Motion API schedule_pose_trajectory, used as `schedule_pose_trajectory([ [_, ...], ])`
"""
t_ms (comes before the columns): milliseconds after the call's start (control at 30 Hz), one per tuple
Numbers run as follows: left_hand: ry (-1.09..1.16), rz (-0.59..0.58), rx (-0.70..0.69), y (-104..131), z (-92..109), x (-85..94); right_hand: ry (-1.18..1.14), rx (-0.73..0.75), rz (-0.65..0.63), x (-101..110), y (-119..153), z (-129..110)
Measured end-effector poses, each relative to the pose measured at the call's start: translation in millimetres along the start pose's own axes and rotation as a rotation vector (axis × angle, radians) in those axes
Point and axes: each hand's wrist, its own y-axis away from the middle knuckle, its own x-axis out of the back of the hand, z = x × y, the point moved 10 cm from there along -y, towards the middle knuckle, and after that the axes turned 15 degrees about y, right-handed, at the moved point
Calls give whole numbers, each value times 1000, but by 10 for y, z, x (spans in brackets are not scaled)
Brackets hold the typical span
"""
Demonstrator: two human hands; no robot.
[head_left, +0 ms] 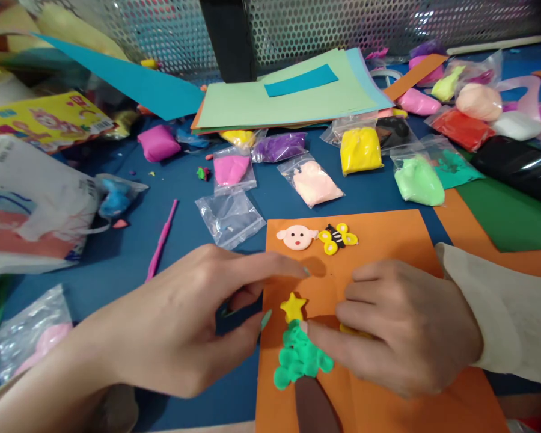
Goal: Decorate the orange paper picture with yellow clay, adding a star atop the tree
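Note:
My left hand (184, 325) hovers at the left edge of an orange sheet (401, 240), index finger and thumb apart, holding nothing. My right hand (401, 325) rests over the sheet, one finger stretched out and the others loosely curled. Its extended fingertip touches the top of a green clay tree crown (297, 352), beside a yellow clay star (293, 307). Below the crown is a brown clay trunk (315, 406). A pink clay animal face (297, 237) and a black-and-yellow clay bee (338, 239) lie higher up. Something yellow is mostly hidden beneath my right hand.
A pink modelling tool (162, 240) lies to the left. Behind the sheet are clay packets, including a yellow one (361, 150) and a light green one (419, 180). Stacked paper (288, 108) stands before a perforated metal panel (320, 33). A white bag (31, 204) sits left.

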Motion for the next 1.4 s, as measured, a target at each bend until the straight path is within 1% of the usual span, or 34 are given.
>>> schedule_pose_trajectory([
  [33, 49, -85, -58, -26, 45, -71, -5, -1, -8, -8, 2, 1],
  [100, 130, -225, -94, -39, 69, -193, -4, -9, -21, -23, 4, 8],
  [200, 153, -271, -47, -30, 17, -251, 24, -17, -31, -34, 2, 15],
  [300, 153, -281, -30, -7, -4, -276, 52, -27, -39, -38, -1, 24],
  [467, 181, -240, -44, -15, -23, -251, 63, -27, -51, -38, 2, 26],
  [700, 171, -237, -68, -42, 8, -241, 71, -32, -46, -34, -12, -6],
  [767, 142, -233, -66, -32, 9, -234, 66, -61, -18, -3, -8, 15],
  [833, 104, -177, -79, -24, 24, -175, 57, -79, 29, 53, 5, 51],
  [900, 97, -106, -121, -12, 75, -101, 53, -62, 80, 113, 19, 81],
  [933, 98, -94, -142, -5, 103, -88, 55, -48, 100, 136, 26, 96],
  [1000, 99, -120, -163, 4, 138, -117, 68, -36, 125, 160, 34, 139],
  [1067, 85, -161, -158, 4, 137, -172, 81, -45, 157, 175, 37, 185],
  [1133, 79, -169, -161, 4, 120, -202, 88, -66, 181, 168, 36, 220],
  [1200, 43, -96, -197, 8, 111, -166, 91, -96, 193, 138, 34, 250],
  [1233, -2, -25, -227, 15, 114, -121, 85, -117, 188, 111, 33, 270],
  [1333, -181, 237, -323, 80, 173, 29, 73, -197, 217, 76, 54, 342],
  [1400, -201, 347, -346, 111, 211, 74, 81, -233, 274, 100, 82, 371],
])
